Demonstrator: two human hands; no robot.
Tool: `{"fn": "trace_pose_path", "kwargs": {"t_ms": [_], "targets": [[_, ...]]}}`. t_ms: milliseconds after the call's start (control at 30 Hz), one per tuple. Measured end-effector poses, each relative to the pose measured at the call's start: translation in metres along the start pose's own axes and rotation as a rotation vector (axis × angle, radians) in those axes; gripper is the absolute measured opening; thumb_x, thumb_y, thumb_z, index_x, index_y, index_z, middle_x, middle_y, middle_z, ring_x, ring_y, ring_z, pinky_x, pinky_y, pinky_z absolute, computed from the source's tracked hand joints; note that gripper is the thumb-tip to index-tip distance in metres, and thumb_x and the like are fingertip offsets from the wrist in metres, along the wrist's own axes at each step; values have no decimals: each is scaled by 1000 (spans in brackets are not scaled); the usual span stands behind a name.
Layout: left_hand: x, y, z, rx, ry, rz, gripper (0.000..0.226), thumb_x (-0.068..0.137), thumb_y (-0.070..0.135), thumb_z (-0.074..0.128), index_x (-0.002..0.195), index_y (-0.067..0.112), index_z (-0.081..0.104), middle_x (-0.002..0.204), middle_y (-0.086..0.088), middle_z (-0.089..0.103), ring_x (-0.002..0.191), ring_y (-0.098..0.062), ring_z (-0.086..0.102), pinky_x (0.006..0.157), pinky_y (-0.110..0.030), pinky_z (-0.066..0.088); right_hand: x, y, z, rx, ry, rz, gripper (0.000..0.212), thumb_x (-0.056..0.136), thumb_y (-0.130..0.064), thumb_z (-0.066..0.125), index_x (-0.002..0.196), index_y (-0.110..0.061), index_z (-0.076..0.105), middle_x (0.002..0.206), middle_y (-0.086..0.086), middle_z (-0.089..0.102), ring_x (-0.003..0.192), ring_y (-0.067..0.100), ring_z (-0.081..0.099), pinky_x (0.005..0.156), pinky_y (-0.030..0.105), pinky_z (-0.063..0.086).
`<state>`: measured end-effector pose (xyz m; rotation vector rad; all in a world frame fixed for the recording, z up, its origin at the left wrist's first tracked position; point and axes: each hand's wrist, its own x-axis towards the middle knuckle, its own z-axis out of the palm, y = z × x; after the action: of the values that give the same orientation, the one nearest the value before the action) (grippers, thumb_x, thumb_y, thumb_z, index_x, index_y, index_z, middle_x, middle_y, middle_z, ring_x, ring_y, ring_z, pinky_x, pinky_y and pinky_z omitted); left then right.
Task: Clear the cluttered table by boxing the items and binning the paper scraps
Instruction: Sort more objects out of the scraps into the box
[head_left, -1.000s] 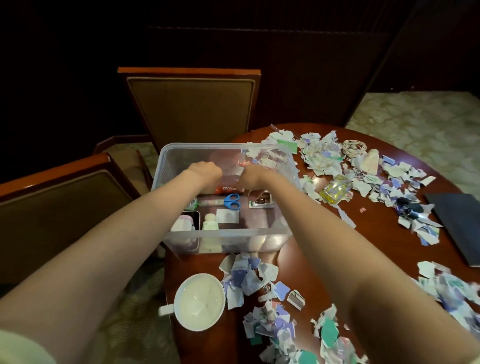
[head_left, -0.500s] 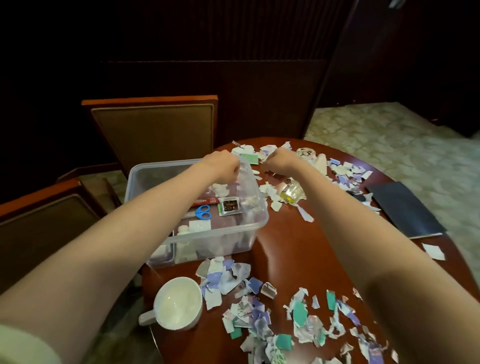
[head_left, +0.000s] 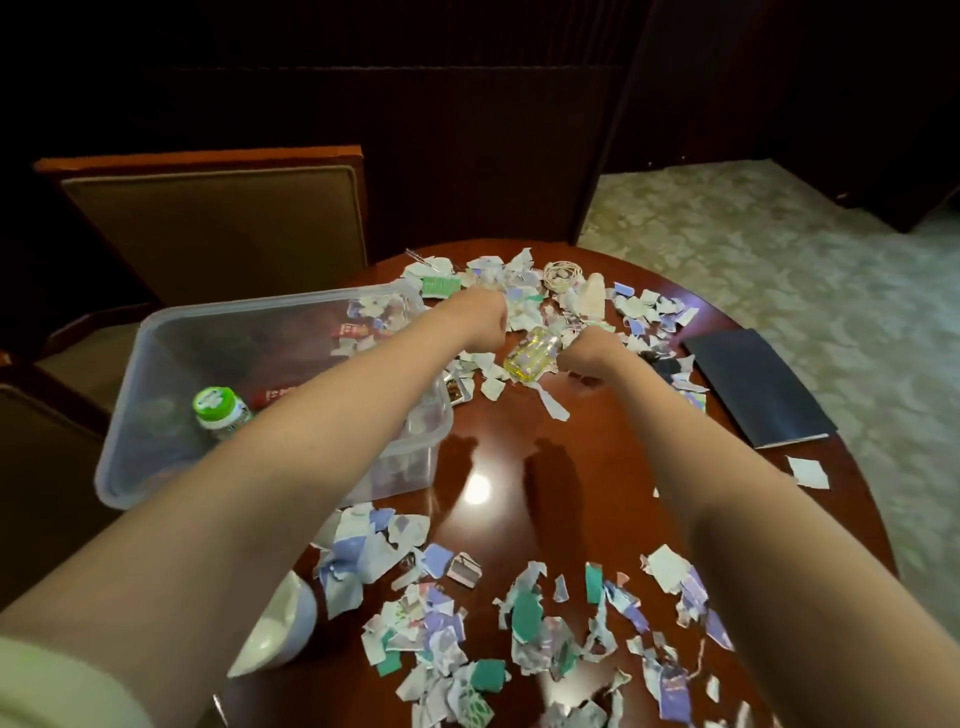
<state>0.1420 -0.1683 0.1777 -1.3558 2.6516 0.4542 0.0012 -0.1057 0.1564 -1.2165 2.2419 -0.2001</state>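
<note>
My left hand (head_left: 480, 322) and right hand (head_left: 589, 358) flank the yellow bottle (head_left: 532, 356) among the far scraps (head_left: 519, 312); both seem curled; what they hold I cannot tell.

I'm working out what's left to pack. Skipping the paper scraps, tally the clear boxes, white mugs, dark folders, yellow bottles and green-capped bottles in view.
Clear box: 1
White mug: 1
Dark folder: 1
Yellow bottle: 1
Green-capped bottle: 1, already inside the box
Total: 5
</note>
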Motion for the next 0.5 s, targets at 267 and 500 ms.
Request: {"fn": "trace_pose_path", "kwargs": {"t_ms": [267, 500], "targets": [[36, 30, 41, 50, -205, -211, 20, 91, 0, 42, 102, 0, 59, 82, -9, 54, 95, -29, 60, 79, -33, 48, 50, 22, 31, 76, -66, 37, 29, 90, -10, 43, 63, -6, 49, 39, 3, 53, 26, 12, 48, 40, 19, 40], [58, 17, 83, 113, -301, -501, 46, 92, 8, 48, 137, 1, 41, 142, -17, 40, 130, -32, 42, 102, -39, 40, 89, 23, 50, 105, -83, -30, 25, 90, -8, 41, 65, -9, 46, 75, 11, 60, 68, 28, 56, 52, 17, 43]]}}
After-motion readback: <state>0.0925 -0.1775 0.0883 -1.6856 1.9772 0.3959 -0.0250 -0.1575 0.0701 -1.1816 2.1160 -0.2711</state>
